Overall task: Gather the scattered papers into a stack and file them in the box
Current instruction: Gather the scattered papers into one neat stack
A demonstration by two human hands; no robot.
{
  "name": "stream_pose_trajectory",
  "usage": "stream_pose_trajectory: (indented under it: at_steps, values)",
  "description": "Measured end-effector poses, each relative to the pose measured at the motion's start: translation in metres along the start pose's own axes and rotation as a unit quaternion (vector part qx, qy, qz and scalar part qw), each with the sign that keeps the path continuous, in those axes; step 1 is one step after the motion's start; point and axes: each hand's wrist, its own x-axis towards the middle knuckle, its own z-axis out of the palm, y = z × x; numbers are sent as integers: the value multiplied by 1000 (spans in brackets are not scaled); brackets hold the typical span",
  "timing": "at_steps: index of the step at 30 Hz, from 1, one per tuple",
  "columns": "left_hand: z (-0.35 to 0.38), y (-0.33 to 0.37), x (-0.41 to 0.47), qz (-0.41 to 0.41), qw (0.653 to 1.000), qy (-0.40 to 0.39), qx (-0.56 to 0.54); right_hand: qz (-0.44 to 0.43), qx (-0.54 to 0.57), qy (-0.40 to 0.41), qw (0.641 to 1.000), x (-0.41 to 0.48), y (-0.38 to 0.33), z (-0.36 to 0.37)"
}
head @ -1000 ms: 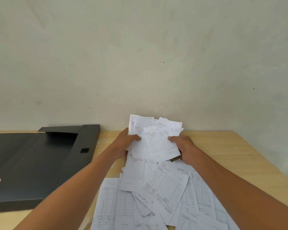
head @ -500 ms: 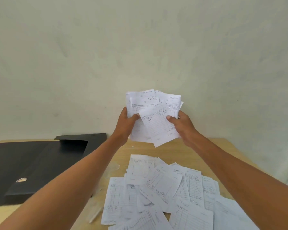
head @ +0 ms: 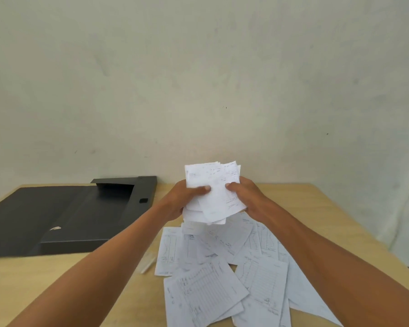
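The paper bundle (head: 213,192) — raised half a second ago — is now lowered above the loose forms (head: 222,267), right of the open black file box (head: 64,215). Left hand (head: 182,199) and right hand (head: 244,197) clamp it; squaring next.

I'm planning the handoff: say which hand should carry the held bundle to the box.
Probably the left hand: the open black box lies on its side. The right hand sits above the loose sheets.

The papers (head: 213,274) carry ruled tables and handwriting, all too blurred to read; no legible labels elsewhere.
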Motion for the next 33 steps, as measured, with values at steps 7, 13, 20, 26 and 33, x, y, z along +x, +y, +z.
stream_pose_trajectory:
  at_steps: [7, 13, 20, 26, 33]
  values:
    - [-18, -38, -7, -65, 995, 75, 8, 56, -131, 15, 990, -14, 19, -18]
    - [-28, -55, -9, -120, 978, 142, 98, 149, -447, 98, 876, -24, 59, -73]
    - [0, -52, 5, -134, 981, 106, 92, 138, -309, 89, 937, -8, 73, -52]
    - [5, -60, 14, -141, 981, 103, 81, 137, -76, 66, 985, 13, 71, -23]
    - [-4, -65, 22, -86, 989, 122, -7, 76, -121, 73, 987, 13, 71, -22]
